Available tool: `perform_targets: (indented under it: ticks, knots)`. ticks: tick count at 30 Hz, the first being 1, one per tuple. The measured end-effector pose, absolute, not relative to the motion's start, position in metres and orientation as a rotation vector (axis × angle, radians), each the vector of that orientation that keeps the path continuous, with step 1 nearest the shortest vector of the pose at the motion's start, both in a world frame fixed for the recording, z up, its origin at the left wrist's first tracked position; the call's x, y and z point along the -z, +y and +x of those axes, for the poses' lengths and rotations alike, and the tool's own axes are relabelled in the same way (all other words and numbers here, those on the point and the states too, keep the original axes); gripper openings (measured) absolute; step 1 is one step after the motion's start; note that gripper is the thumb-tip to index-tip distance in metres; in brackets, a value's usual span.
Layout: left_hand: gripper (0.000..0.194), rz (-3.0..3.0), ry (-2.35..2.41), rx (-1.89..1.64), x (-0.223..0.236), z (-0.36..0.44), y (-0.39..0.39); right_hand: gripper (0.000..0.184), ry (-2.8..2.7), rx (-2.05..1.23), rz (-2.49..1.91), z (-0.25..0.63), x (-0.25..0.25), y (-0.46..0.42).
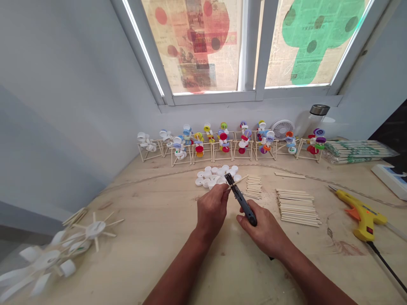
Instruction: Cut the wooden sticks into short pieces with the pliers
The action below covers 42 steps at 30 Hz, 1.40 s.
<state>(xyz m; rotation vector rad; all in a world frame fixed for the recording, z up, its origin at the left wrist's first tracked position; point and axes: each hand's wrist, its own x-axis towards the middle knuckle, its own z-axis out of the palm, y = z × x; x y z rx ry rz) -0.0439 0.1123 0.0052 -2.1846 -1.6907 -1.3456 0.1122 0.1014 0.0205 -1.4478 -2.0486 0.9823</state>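
My left hand (212, 208) pinches a thin wooden stick (241, 181) that points up and to the right. Closed around the dark handles of a pair of pliers (241, 199) is my right hand (265, 226). The plier jaws lie across the stick just beyond my left fingertips; whether they bite into it I cannot tell. Behind my left hand sits a cluster of white bottle caps (208, 173). A row of short sticks (254, 186) lies right of the pliers, and a stack of longer sticks (297, 207) lies farther right.
Yellow glue gun (362, 214) at right, its cord trailing forward. Along the wall stand several stick frames with coloured cap wheels (223, 142), a small fan (282, 129) and a bottle (318, 116). Bagged sticks (359, 150) and a power strip (389, 180) lie right; white cap wheels (95, 230) lie left.
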Motion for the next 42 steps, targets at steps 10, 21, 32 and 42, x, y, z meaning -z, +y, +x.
perform_targets:
  ticks: [10, 21, 32, 42]
  knots:
    - [0.021, -2.173, -1.667, 1.414, -0.0065, -0.0435, 0.1093, 0.010, -2.061, -0.947, -1.426, 0.1126, -0.0202, 0.1012]
    - [0.015, -2.145, -1.565, 1.349, -0.0064, -0.0451, 0.1110, 0.011, -2.051, -1.017, -1.404, 0.1126, -0.0211, 0.1009]
    - [0.015, -2.100, -1.511, 1.319, -0.0080, -0.0445, 0.1123, 0.014, -2.038, -1.061, -1.391, 0.1126, -0.0204, 0.1007]
    - [0.015, -2.123, -1.530, 1.384, -0.0112, -0.0443, 0.1112, 0.015, -2.096, -0.942, -1.426, 0.1113, -0.0219, 0.0987]
